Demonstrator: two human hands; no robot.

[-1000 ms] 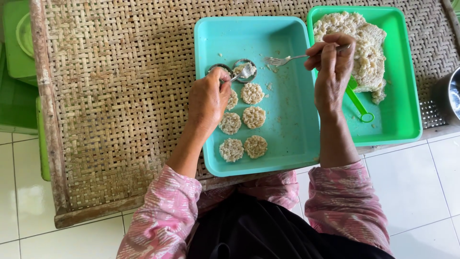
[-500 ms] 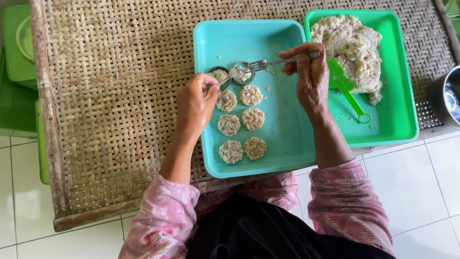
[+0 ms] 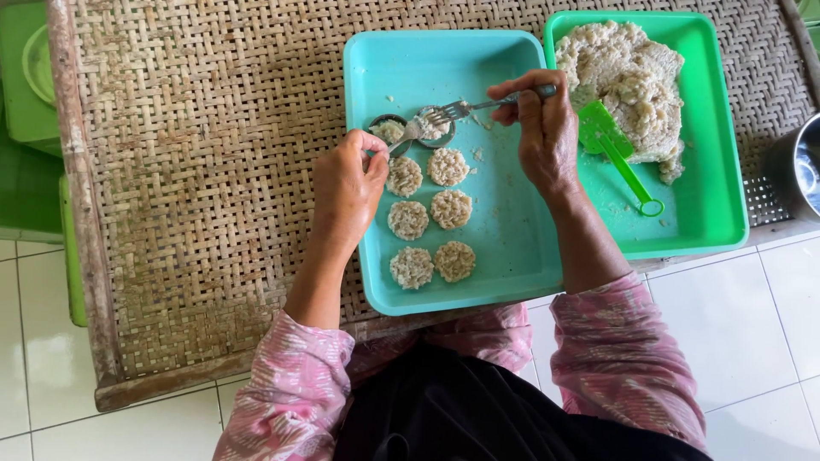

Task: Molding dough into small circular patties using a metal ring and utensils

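Woven bamboo matting forms the table top, on which two plastic trays are set side by side at the far right. In the turquoise tray, near its far left corner, a small round metal mould is steadied by the left hand, its fingertips pinched on the ring's rim. A metal fork is gripped by the closed fingers of the right hand, and its tines are pressed on a clump of rice mixture just beside the mould. Six flat round rice patties are laid in two rows along the tray's left side. In the green tray, a heap of rice mixture is piled at the far end, with a green plastic spatula resting against it. A metal pot is seen at the table's right edge.
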